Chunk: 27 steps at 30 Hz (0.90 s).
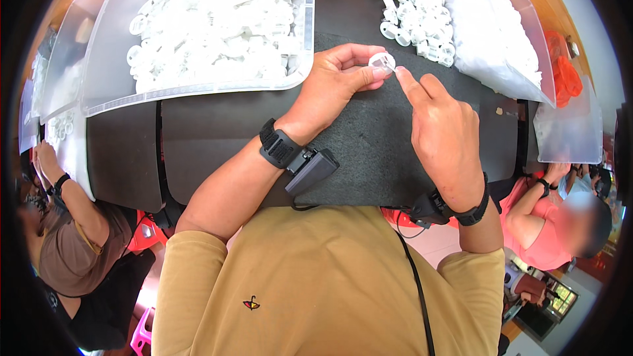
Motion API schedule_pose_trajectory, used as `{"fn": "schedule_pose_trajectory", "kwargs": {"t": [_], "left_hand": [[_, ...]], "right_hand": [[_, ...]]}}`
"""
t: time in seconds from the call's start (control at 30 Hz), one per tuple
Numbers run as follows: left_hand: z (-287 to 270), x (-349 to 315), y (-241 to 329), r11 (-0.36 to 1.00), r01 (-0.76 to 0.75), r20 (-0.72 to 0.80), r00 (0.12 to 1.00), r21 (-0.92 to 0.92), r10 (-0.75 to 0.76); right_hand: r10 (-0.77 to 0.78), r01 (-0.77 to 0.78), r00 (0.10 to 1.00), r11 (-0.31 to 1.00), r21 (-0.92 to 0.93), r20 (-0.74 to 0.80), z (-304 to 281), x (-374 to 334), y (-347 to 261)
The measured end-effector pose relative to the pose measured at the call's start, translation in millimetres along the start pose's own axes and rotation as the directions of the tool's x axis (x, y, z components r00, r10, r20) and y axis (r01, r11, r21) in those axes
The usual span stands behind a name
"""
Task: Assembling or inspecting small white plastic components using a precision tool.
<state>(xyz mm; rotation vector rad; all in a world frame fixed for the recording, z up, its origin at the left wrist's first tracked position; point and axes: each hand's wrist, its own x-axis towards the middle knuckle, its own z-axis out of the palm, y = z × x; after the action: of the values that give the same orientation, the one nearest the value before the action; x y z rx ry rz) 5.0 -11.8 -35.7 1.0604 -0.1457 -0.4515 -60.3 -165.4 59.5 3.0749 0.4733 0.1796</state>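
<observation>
A small round white plastic part is pinched between the thumb and fingers of my left hand, above the dark mat. My right hand is closed just to the right of it, palm down. Its index fingertip reaches up to the part's edge, and the other fingers curl under. Whether a tiny piece sits in that grip is hidden. Beyond my right hand lies a loose pile of similar white plastic parts.
At the back left stands a clear plastic tub heaped with white parts. Another clear bin, lined with a white bag, stands at the right beside a red plastic bag. People sit at both sides. The dark mat covers the table before me.
</observation>
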Motion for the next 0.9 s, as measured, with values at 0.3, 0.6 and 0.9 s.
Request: {"fn": "schedule_pose_trajectory", "kwargs": {"t": [0.3,0.6,0.9], "left_hand": [[-1,1,-1,0.999,-0.011,-0.002,1.000,0.041,0.011],[-1,-1,3,0.999,0.022,0.066,0.997,0.042,-0.025],[-4,2,6,0.990,-0.069,0.031,0.997,0.124,0.065]], "right_hand": [[-0.013,0.018,0.996,0.998,-0.056,0.084,-6,12,3],[-0.024,0.022,0.998,0.999,0.033,0.060,-24,4,8],[0.079,-0.076,0.994,0.996,-0.044,0.072,-23,-7,-2]]}}
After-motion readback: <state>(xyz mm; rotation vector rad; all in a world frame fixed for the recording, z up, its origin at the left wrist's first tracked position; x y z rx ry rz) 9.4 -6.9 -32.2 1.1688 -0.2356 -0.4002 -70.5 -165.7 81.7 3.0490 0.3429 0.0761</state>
